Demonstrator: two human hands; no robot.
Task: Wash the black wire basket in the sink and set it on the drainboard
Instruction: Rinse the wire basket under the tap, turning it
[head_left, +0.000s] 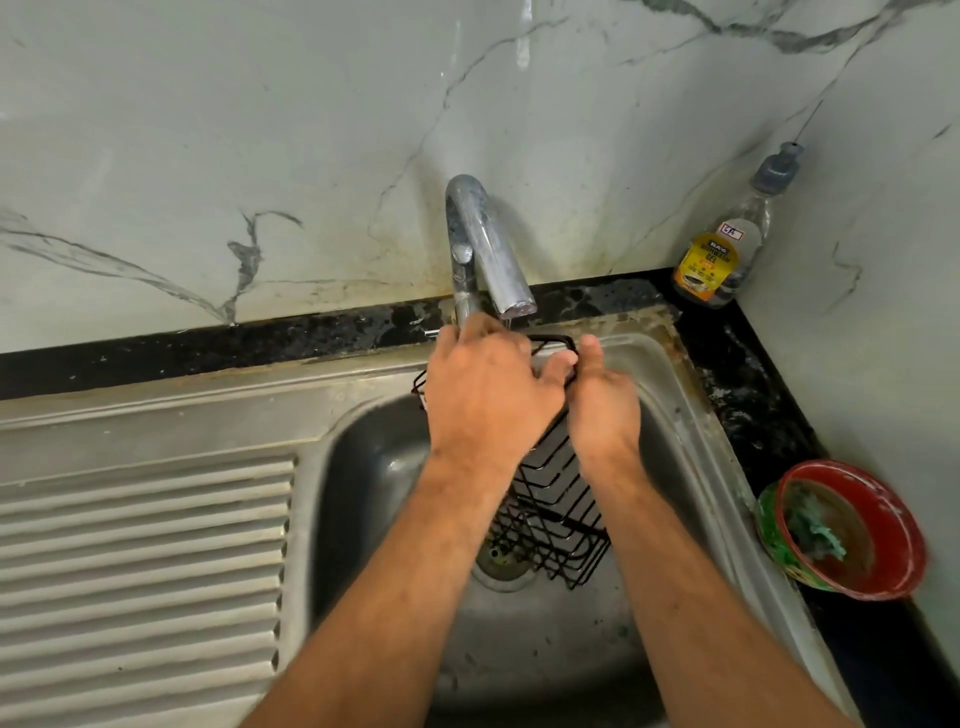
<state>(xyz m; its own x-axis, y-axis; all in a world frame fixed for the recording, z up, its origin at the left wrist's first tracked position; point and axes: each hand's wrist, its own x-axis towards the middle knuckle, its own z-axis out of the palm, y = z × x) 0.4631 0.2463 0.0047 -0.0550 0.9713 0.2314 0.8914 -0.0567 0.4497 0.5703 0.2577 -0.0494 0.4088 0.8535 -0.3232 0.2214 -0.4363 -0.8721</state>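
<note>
At the centre of the frame, the black wire basket (550, 499) stands tilted over the sink (691, 415) bowl, its top rim just under the tap (488, 249). The left hand (485, 395) has its fingers curled over the rim; the right hand (602, 405) pinches it alongside. The ribbed drainboard (140, 561) lies lower left.

black wire basket (550, 499), tilted, over sink (670, 374)

**Crowded under the faucet, open over the drainboard**

The faucet (488, 249) overhung both hands and the wire basket (550, 499) in the sink (691, 415). Left, the ribbed drainboard (145, 561) lay bare. A bottle (727, 244) and red bowl (852, 530) stood on the right ledge.
</note>
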